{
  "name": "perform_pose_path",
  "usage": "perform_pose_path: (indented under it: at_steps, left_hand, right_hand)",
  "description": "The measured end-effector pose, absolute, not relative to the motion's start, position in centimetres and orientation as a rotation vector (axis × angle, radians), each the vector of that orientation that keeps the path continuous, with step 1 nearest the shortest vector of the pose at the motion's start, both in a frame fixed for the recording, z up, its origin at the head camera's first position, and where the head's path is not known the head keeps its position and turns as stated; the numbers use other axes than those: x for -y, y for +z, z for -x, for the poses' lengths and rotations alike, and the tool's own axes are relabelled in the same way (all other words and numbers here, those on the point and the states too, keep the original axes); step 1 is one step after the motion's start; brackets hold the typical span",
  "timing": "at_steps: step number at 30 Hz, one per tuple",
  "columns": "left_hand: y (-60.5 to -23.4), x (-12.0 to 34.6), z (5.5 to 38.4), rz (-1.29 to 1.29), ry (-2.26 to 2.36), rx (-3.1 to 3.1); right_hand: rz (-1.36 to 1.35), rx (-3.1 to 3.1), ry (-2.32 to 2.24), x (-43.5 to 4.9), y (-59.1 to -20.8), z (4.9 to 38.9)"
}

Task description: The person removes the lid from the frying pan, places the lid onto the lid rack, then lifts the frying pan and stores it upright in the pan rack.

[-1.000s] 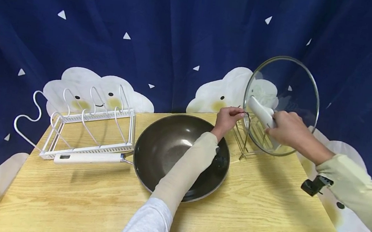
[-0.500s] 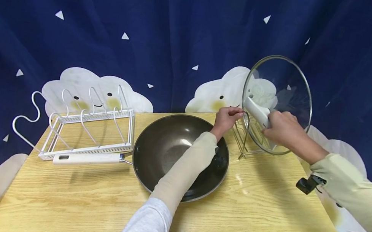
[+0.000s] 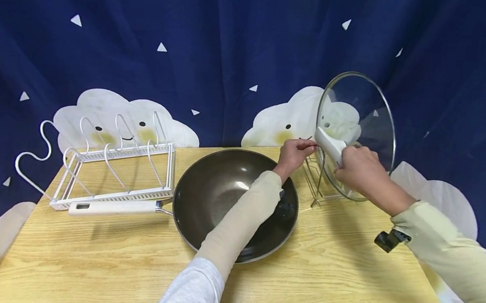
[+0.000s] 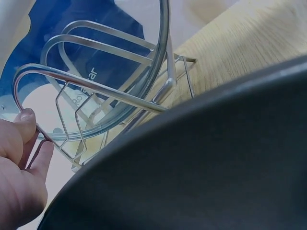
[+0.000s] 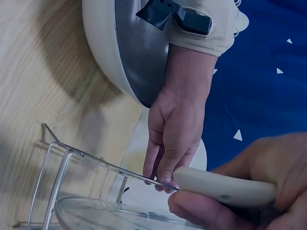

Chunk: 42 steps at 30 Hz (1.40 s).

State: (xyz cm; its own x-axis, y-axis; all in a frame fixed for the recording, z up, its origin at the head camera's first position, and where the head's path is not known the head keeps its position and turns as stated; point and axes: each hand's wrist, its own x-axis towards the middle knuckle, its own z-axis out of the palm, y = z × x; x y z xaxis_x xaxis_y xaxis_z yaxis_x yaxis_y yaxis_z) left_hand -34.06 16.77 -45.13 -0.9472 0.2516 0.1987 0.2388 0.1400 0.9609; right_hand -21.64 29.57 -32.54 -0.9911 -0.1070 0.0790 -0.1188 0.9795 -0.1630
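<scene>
The round glass lid [image 3: 355, 134] has turned edgewise, right hand [image 3: 357, 172] gripping its handle, left hand [image 3: 295, 153] pinching the wire rack [image 3: 318, 180].

A dark wok [image 3: 228, 197] fills the surface's [image 3: 321, 290] middle, a white rack [image 3: 115, 167] blocks the far left corner; the near edge lies open.

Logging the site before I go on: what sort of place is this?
Probably a staged recording setup, not a real kitchen: a wooden table stands before a blue cloud-print curtain, bearing only a wok, a white rack and a glass lid in a wire stand.
</scene>
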Motion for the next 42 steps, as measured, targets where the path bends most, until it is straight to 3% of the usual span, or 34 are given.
perform_pose_path:
  at_steps: [42]
  left_hand:
    - [-44.6, -16.8, 33.8, -0.324, 1.92, -2.422]
  right_hand:
    - [0.116, 2.632, 0.419, -24.4, -37.5, 18.8]
